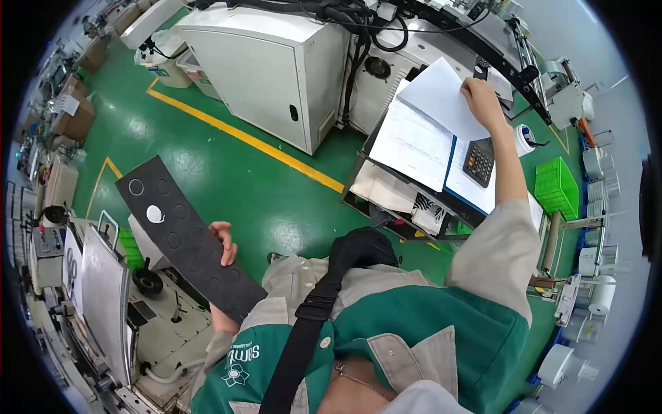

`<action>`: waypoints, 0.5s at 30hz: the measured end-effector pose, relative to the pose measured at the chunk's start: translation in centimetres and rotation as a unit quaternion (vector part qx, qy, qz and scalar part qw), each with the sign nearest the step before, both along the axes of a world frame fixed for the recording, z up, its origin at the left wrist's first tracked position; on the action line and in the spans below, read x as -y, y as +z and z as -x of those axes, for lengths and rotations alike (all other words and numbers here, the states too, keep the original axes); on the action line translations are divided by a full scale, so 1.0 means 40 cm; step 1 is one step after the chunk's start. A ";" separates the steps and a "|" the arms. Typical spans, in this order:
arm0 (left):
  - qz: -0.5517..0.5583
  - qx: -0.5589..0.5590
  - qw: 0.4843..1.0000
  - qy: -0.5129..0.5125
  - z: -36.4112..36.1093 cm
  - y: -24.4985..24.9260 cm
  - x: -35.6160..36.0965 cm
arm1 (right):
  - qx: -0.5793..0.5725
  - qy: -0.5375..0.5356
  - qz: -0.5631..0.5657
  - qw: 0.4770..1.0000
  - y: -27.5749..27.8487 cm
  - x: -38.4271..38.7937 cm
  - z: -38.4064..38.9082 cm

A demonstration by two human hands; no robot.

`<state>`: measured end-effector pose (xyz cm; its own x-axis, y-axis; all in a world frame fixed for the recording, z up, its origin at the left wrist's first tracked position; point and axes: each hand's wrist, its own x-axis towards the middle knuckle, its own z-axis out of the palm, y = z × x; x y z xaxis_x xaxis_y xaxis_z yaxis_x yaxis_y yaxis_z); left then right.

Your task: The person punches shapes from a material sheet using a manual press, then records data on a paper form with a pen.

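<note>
The left hand grips a long black holed strip slanting up-left from it — the right hand pinches a lifted white paper sheet

factory floor / production shop. green painted floor w/ yellow lane lines, white machine cabinet w/ cable bundles, stacked cardboard boxes, green plastic crate, equipment lining both sides. worker in green-and-beige uniform.
</note>
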<state>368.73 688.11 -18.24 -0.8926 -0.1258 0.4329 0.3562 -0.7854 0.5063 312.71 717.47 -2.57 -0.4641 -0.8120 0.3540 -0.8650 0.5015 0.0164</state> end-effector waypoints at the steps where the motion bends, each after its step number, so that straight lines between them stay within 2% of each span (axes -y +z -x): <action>1: 0.007 -0.007 1.000 -0.008 -0.001 0.013 0.021 | -0.027 -0.006 0.014 1.000 0.008 0.004 0.000; 3: 0.018 -0.022 0.999 -0.022 -0.008 0.031 0.063 | -0.022 -0.025 0.036 0.999 0.018 0.013 0.010; 7: 0.037 -0.030 0.998 -0.050 -0.033 0.067 0.164 | -0.010 -0.054 0.000 0.999 0.022 0.019 -0.010; 8: 0.046 -0.016 0.995 -0.093 -0.040 0.077 0.209 | 0.009 -0.079 -0.025 0.996 0.006 0.009 -0.003; 11: 0.095 -0.077 0.984 -0.130 -0.039 0.116 0.305 | 0.069 -0.161 -0.112 0.978 -0.007 0.013 -0.050; 13: 0.103 -0.040 0.992 -0.066 -0.064 0.133 0.359 | 0.086 -0.204 -0.106 0.969 0.035 0.107 -0.211; 14: 0.059 0.018 0.995 0.081 -0.079 0.153 0.335 | 0.112 -0.114 -0.065 0.985 0.061 0.157 -0.308; 15: 0.010 0.072 0.967 0.243 -0.084 0.186 0.289 | 0.164 -0.025 0.018 0.986 0.056 0.237 -0.403</action>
<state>372.10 676.54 -10.78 -0.7811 -0.5388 0.3156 0.6059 -0.5315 0.5919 328.81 707.99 -0.35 -0.5974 -0.7748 0.2069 -0.7950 0.5383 -0.2797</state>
